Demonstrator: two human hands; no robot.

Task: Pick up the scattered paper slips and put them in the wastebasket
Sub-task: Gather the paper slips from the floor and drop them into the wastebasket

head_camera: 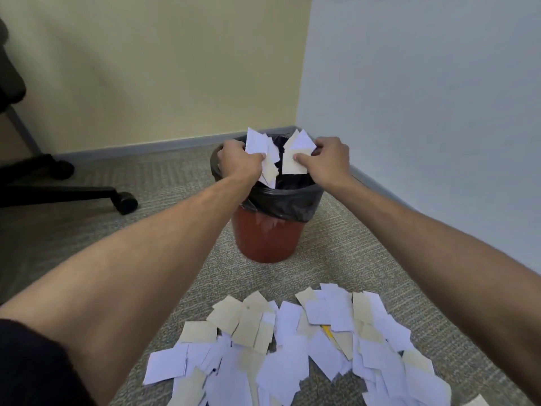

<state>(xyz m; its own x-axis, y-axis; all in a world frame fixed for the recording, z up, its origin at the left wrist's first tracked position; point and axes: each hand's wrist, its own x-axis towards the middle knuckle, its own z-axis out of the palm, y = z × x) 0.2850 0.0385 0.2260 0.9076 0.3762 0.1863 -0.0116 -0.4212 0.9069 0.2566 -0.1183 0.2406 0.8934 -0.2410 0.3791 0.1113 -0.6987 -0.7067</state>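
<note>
The left hand (238, 159) is curled tight round a bunch of white and beige paper slips (265, 159), thumb on the near face, and it hangs directly over the left half of the wastebasket's mouth; the slips fan up above the fingers and droop down toward the liner. The right hand (328, 161) pinches a second bunch of slips (297, 158) between thumb and curled fingers, held over the right half of the same opening, so the two bunches sit close together with a narrow gap between them above the middle of the bin. Both bare forearms reach in from the near edge, the left one ending in a dark sleeve (32, 364).

The wastebasket (268, 238) is a red-brown tub, standing upright on the carpet, lined with a black bag (288, 200) whose edge folds over the rim. It stands near the corner where a pale yellow wall meets a light blue one.

In front of the wastebasket, nearer the person, a wide heap of scattered slips (295, 353) lies flat on the grey carpet (175, 183), white and beige pieces overlapping one another. Well to the left of the wastebasket, the black wheeled base of an office chair (87, 191) rests on the carpet, one castor pointing toward the bin
</note>
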